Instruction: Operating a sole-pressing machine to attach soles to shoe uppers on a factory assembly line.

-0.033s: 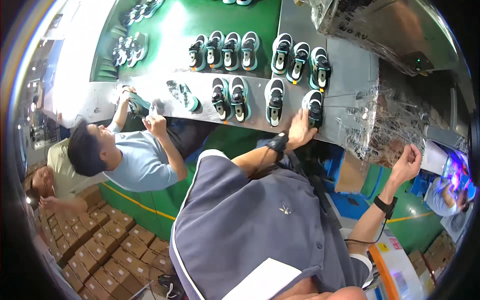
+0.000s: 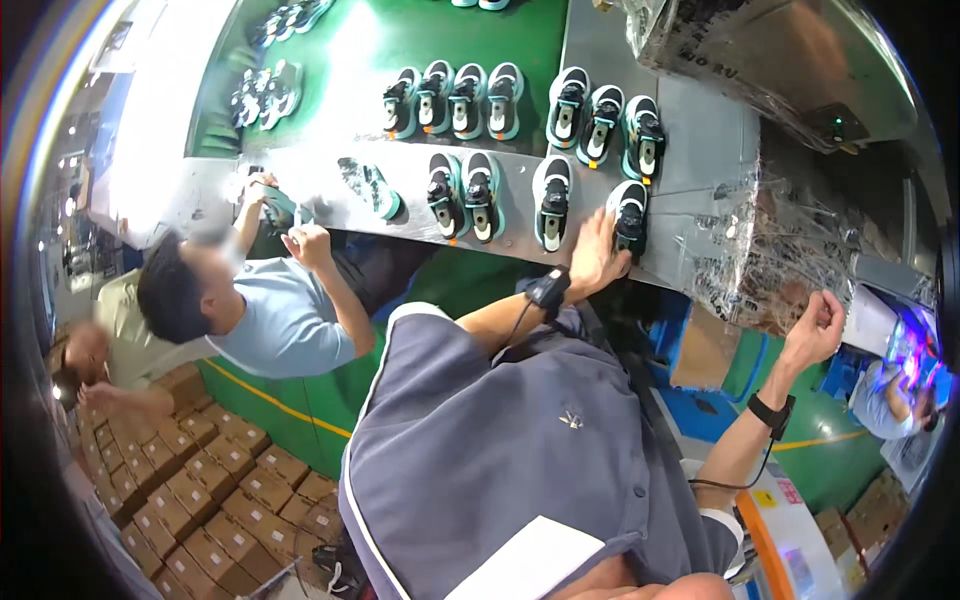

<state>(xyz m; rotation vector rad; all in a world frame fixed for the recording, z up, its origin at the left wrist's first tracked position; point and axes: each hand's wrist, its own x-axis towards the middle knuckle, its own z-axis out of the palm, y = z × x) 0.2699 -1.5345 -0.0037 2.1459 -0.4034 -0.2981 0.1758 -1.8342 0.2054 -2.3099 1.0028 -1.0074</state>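
Note:
My left hand (image 2: 596, 258) lies with its fingers stretched out along the left side of a black and white sneaker (image 2: 629, 222) with a mint-green sole. That shoe stands at the right end of the near row, and the hand appears to touch its side and near end. My right hand (image 2: 815, 328) is raised at the right with its fingers curled in, and nothing shows in them. It is beside a box wrapped in clear film (image 2: 770, 250). A single sneaker (image 2: 551, 203) and a pair of sneakers (image 2: 480, 197) stand left of my left hand.
More sneakers (image 2: 603, 125) stand farther back on the metal bench (image 2: 510, 240) and on a green surface (image 2: 440, 35). At the left a co-worker in a light blue shirt (image 2: 285, 325) handles a shoe. Brown cartons (image 2: 230, 500) cover the floor at lower left.
My left hand and its wrist strap have turned slightly beside the sneaker. The co-worker's hands have shifted a little. My right hand stays about where it was.

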